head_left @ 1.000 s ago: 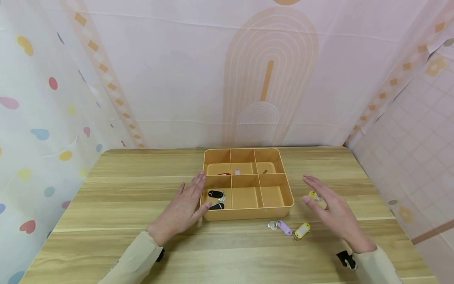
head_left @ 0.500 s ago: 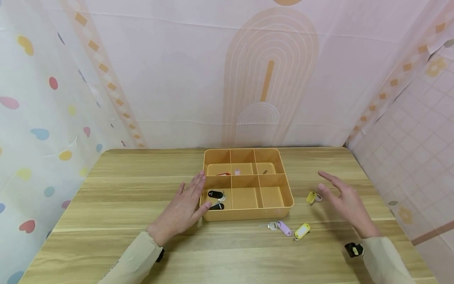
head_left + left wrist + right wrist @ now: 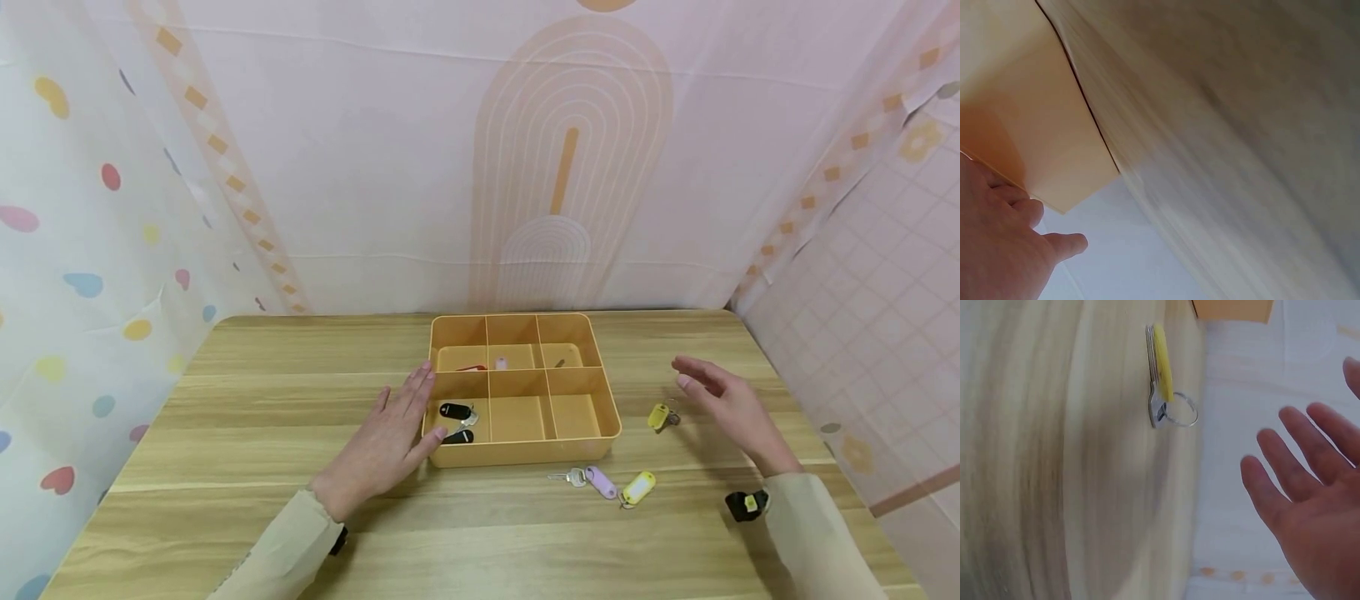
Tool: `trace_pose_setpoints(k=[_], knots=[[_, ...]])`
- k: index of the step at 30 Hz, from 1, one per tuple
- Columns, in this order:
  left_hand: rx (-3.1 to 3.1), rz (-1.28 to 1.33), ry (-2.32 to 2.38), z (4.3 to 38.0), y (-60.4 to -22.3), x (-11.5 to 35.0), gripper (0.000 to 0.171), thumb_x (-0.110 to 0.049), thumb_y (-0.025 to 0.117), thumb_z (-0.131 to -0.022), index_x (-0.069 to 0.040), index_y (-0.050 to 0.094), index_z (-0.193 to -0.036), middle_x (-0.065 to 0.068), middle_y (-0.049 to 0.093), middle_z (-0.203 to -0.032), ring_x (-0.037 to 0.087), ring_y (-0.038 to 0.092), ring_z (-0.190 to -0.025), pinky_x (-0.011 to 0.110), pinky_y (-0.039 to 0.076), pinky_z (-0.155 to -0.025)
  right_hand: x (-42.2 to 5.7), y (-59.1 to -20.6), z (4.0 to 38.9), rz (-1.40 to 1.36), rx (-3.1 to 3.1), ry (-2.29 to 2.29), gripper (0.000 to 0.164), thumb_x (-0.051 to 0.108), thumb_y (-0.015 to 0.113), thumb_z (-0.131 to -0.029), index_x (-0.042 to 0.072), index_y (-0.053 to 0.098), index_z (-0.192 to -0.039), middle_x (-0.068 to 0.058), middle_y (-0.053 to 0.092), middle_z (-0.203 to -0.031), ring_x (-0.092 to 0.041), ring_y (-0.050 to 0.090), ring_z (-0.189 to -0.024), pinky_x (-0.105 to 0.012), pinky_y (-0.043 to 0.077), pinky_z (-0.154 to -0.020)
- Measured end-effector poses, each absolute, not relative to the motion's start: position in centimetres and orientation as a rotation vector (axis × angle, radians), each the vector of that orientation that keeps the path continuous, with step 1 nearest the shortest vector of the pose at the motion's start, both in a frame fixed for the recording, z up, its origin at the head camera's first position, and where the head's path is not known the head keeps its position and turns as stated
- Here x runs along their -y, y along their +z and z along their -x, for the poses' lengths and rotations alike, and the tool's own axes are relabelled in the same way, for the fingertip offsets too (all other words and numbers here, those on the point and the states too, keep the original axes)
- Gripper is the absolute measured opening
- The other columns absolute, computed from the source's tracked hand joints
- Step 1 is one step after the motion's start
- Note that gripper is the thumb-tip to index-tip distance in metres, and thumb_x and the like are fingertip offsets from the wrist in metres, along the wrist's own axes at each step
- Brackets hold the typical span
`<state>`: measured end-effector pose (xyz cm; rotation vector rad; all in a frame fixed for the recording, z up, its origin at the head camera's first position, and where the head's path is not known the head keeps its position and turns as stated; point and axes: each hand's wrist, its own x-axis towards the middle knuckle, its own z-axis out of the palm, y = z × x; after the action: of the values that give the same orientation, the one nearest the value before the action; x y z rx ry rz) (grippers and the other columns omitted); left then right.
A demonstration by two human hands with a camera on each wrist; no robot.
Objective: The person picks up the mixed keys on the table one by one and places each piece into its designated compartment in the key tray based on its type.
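My left hand [image 3: 382,446] rests along the left wall of a yellow-orange divided organizer box [image 3: 517,450], thumb at its front corner. In the left wrist view, the fingers [image 3: 1007,203] lie against the box wall. To the right, my right hand [image 3: 738,408] hovers over the table with fingers extended and nothing in them. Just left of it lies a key with a yellow tag [image 3: 658,417]; the right wrist view shows its key [image 3: 1155,409] and split ring [image 3: 1185,417]. In front of the box lie a key with a lilac tag [image 3: 600,482] and another yellow tag [image 3: 639,488].
The box's front left compartment holds keys with black tags [image 3: 456,411]. Behind it, a red tag [image 3: 472,367] partly shows. A pink tag [image 3: 502,363] sits in the back middle compartment. A patterned curtain [image 3: 360,167] stands behind the wooden table [image 3: 300,400].
My right hand has moved right, away from the box, uncovering the rear yellow-tagged key. The left hand and the box have stayed where they were.
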<state>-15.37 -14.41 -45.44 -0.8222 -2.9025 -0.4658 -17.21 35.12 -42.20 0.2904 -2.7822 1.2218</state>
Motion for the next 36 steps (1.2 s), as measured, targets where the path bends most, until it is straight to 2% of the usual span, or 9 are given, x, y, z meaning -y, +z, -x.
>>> trace_pose_setpoints(k=[2, 3, 6, 9, 14, 26, 36], knots=[[2.902, 0.822, -0.467, 15.3, -45.4, 14.4, 0.081, -0.051, 0.039, -0.11, 0.001, 0.01, -0.165, 0.013, 0.004, -0.173, 0.031, 0.011, -0.159, 0.063, 0.017, -0.123, -35.4, -42.3, 17.5, -0.278, 2.813, 1.248, 0.052, 0.034, 0.054, -0.109, 0.0, 0.054, -0.148, -0.019, 0.061, -0.143, 0.009, 0.053, -0.115, -0.004, 0.042, -0.09], [2.902, 0.821, -0.468, 15.3, -45.4, 14.4, 0.081, -0.051, 0.039, -0.11, 0.001, 0.01, -0.164, 0.013, 0.004, -0.173, 0.031, 0.011, -0.159, 0.063, 0.018, -0.123, -35.5, -42.4, 17.7, -0.274, 2.827, 1.26, 0.052, 0.034, 0.055, -0.109, -0.001, 0.053, -0.148, -0.019, 0.061, -0.143, 0.008, 0.054, -0.116, -0.005, 0.042, -0.09], [2.904, 0.82, -0.478, 15.3, -45.4, 14.4, 0.081, -0.052, 0.039, -0.11, 0.001, 0.011, -0.164, 0.013, 0.004, -0.173, 0.03, 0.01, -0.159, 0.063, 0.017, -0.123, -36.0, -42.8, 18.1, -0.266, 2.874, 1.271, 0.053, 0.033, 0.054, -0.109, -0.002, 0.051, -0.149, -0.02, 0.06, -0.144, -0.012, 0.059, -0.124, -0.006, 0.043, -0.09], [2.904, 0.817, -0.477, 15.3, -45.3, 14.4, 0.081, -0.052, 0.038, -0.11, 0.001, 0.011, -0.164, 0.013, 0.004, -0.173, 0.031, 0.011, -0.159, 0.064, 0.018, -0.122, -36.5, -43.3, 18.4, -0.269, 2.909, 1.267, 0.053, 0.032, 0.055, -0.109, -0.003, 0.051, -0.149, -0.021, 0.06, -0.144, -0.032, 0.056, -0.129, -0.006, 0.042, -0.091], [2.904, 0.806, -0.477, 15.2, -45.3, 14.4, 0.081, -0.053, 0.038, -0.11, 0.001, 0.011, -0.165, 0.012, 0.004, -0.173, 0.031, 0.012, -0.158, 0.064, 0.017, -0.122, -37.0, -43.7, 18.7, -0.266, 2.957, 1.254, 0.052, 0.033, 0.058, -0.108, -0.004, 0.056, -0.145, -0.021, 0.063, -0.139, -0.038, 0.056, -0.129, -0.007, 0.041, -0.091], [2.9, 0.808, -0.473, 15.1, -45.2, 14.4, 0.081, -0.052, 0.038, -0.11, 0.001, 0.012, -0.165, 0.011, 0.004, -0.173, 0.029, 0.01, -0.159, 0.064, 0.017, -0.122, -37.4, -44.3, 19.2, -0.301, 3.062, 1.296, 0.048, 0.03, 0.061, -0.107, -0.005, 0.06, -0.14, -0.02, 0.067, -0.133, -0.036, 0.06, -0.124, -0.018, 0.051, -0.086], [2.9, 0.808, -0.47, 15.1, -45.2, 14.4, 0.081, -0.052, 0.038, -0.11, 0.001, 0.012, -0.164, 0.012, 0.004, -0.173, 0.029, 0.01, -0.159, 0.064, 0.018, -0.122, -37.3, -45.0, 19.5, -0.326, 3.059, 1.243, 0.031, 0.019, 0.066, -0.103, -0.002, 0.07, -0.126, -0.019, 0.07, -0.122, -0.015, 0.061, -0.1, -0.023, 0.051, -0.075]])
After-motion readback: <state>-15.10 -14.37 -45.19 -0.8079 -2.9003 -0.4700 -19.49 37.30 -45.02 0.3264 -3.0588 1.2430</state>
